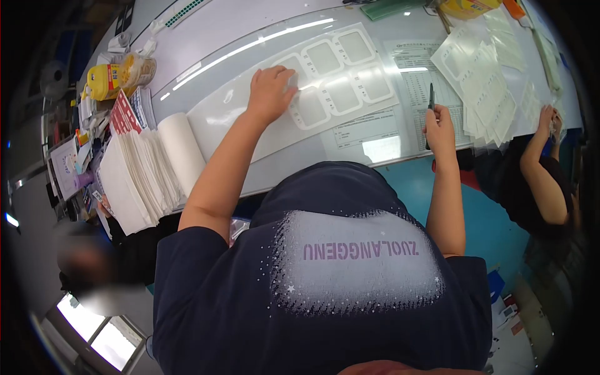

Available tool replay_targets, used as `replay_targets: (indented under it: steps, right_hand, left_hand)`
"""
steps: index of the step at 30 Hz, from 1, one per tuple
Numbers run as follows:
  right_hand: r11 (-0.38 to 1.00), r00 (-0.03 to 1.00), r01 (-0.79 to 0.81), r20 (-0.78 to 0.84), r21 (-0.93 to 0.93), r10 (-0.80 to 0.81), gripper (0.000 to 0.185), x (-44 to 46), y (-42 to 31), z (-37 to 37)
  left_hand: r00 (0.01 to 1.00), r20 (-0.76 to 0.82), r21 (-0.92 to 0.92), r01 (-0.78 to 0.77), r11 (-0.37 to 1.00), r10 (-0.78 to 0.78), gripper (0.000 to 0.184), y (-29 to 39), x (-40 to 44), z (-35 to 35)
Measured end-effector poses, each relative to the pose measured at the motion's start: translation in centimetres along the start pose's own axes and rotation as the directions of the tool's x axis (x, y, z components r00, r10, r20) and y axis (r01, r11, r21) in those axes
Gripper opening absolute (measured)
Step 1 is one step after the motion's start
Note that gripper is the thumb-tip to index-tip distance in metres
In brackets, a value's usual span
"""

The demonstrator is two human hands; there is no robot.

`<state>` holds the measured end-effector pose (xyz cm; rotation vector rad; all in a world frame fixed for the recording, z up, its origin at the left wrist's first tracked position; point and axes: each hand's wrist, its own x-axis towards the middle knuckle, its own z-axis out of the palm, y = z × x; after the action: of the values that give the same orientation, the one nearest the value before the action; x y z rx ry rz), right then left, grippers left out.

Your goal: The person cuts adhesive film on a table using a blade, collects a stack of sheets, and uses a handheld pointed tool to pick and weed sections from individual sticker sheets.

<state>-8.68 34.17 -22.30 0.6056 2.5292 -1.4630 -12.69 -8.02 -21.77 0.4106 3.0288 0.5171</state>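
My left hand (272, 94) lies on a translucent sheet (234, 115) that bears several white rounded frames with small print. Its fingers are spread, and the fingertips rest beside the frames at the left. The sheet unrolls from a white roll (181, 144) to the left of my forearm. In my right hand (440, 128), closed and held above the table's near edge, is a slim dark tool (431, 95) pointing away from me. Whether it is a pen or a knife I cannot tell. Printed paper (412, 81) lies under the glossy table cover beside that hand.
A pile of cut printed sheets (484, 94) lies at the right. Another person's hands (550, 122) work at the far right. A stack of white sheets (134, 175), yellow containers (103, 81) and clutter stand at the left. A green item (390, 9) lies at the back edge.
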Motion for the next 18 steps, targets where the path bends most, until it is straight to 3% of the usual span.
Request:
replay_targets:
  steps: [3, 6, 8, 12, 18]
  right_hand:
    - [0.987, 0.978, 0.156, 0.136, 0.029, -0.159, 0.035, -2.6, -3.3, 6.7]
    - [0.985, 0.916, 0.164, 0.365, 0.047, -0.170, 0.036, -6.7, -10.2, 13.7]
    - [0.978, 0.886, 0.206, 0.428, -0.018, -0.179, 0.039, -8.3, -13.4, 18.1]
    - [0.913, 0.875, 0.347, 0.424, -0.214, -0.233, 0.041, -8.1, -16.6, 25.2]
    - [0.910, 0.912, 0.305, 0.361, -0.280, -0.195, 0.041, -7.9, -18.7, 29.7]
  left_hand:
    - [0.997, 0.075, 0.077, -0.031, 0.997, 0.025, 0.026, -4.2, 3.0, -2.6]
    - [0.972, 0.236, 0.152, -0.053, 0.987, 0.016, 0.020, -7.2, 6.4, -4.2]
    - [0.946, 0.323, 0.176, -0.079, 0.981, 0.018, 0.021, -8.7, 8.2, -4.2]
    - [0.888, 0.458, 0.241, -0.160, 0.957, 0.034, 0.033, -9.9, 11.3, -3.8]
    - [0.817, 0.570, 0.264, -0.283, 0.922, 0.087, 0.040, -10.8, 13.3, -3.4]
